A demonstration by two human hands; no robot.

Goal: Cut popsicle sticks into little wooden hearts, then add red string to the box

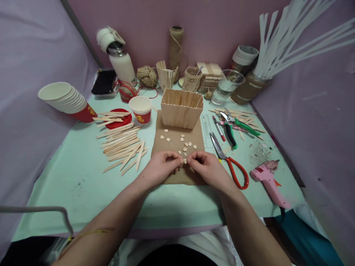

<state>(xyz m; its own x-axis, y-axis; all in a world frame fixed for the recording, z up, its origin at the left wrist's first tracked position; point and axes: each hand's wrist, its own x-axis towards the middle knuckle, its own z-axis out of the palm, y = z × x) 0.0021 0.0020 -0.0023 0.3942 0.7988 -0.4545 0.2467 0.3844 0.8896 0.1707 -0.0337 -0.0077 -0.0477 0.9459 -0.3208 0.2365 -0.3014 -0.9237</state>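
Observation:
Both hands meet over the near part of a brown cardboard sheet [177, 178]. Between the fingertips of my left hand [167, 164] and my right hand [201, 164] is a small pale wooden piece [185, 161], pinched from both sides. Several similar small wooden pieces [186, 144] lie scattered on the cardboard just beyond my fingers. At the sheet's far end stands a box made of wooden sticks [181, 112], with a scalloped upper rim.
Loose wooden sticks [122, 142] and paper cups [141, 111] are on the left. Red-handled scissors [235, 170], green-handled cutters [231, 135] and a pink glue gun [270, 184] lie on the right. A clear cup of water [223, 90] stands at the back.

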